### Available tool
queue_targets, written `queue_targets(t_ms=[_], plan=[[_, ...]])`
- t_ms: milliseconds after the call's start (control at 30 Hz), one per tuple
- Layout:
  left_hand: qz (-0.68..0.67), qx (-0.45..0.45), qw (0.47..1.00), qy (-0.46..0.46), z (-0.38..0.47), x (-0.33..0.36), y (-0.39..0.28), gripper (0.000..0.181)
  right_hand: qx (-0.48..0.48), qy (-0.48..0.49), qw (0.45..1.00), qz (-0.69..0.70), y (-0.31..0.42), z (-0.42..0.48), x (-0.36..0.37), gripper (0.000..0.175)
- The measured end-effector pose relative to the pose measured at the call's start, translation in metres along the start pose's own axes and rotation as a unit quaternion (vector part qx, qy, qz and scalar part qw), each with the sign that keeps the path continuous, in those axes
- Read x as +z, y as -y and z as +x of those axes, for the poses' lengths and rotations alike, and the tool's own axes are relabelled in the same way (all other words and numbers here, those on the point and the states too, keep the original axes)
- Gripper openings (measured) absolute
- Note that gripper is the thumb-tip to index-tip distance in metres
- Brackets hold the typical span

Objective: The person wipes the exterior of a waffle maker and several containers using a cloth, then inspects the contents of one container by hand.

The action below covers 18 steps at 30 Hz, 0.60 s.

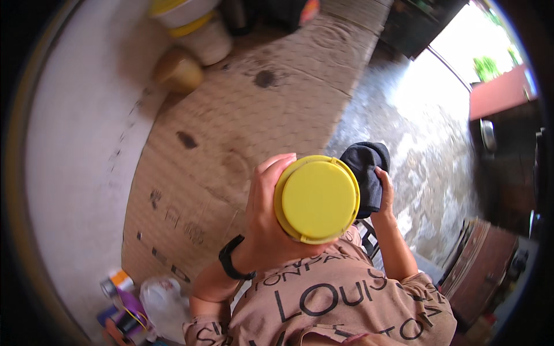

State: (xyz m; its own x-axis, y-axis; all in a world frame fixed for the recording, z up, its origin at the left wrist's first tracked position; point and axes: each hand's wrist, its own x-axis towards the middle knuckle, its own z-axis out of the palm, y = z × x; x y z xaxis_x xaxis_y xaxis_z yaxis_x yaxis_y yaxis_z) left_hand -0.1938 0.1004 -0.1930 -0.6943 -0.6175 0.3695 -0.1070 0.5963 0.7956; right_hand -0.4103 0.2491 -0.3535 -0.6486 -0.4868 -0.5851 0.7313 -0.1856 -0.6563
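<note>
A container with a round yellow lid point(320, 200) is held up close to the camera in my left hand point(265, 207), whose fingers wrap around its side; the body under the lid is hidden. A black band circles the left wrist. To the right of the lid, my right hand point(386, 192) grips a bunched dark cloth point(367, 173), thumb on top of it. The cloth lies beside the container's rim; whether the two touch cannot be told.
Flattened cardboard point(242, 142) with dark stains lies along a pale wall point(82, 142). At the upper left stand a yellow-lidded tub point(207, 41) and a brownish jar point(179, 71). A plastic bag point(162, 302) sits at the lower left. A brown box-like thing point(480, 268) is at the lower right.
</note>
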Motion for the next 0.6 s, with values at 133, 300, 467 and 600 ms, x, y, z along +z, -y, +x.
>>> queue_targets(t_ms=[133,300,467,600], plan=[[-0.033,0.029,0.997,0.065,0.027,0.032,-0.015,0.11,0.018,0.003,0.992,0.121,0.003,0.018,-0.058,0.027],[-0.049,-0.014,0.991,0.121,0.045,0.054,-0.007,0.106,0.01,-0.032,0.986,0.164,0.004,0.031,-0.074,0.025],[-0.047,-0.027,0.99,0.127,0.057,0.057,-0.002,0.103,-0.071,-0.032,0.997,0.011,0.034,0.029,-0.036,0.026],[-0.036,-0.033,0.992,0.114,0.06,0.05,0.001,0.103,-0.059,0.051,0.996,-0.036,0.065,0.039,0.039,0.031]])
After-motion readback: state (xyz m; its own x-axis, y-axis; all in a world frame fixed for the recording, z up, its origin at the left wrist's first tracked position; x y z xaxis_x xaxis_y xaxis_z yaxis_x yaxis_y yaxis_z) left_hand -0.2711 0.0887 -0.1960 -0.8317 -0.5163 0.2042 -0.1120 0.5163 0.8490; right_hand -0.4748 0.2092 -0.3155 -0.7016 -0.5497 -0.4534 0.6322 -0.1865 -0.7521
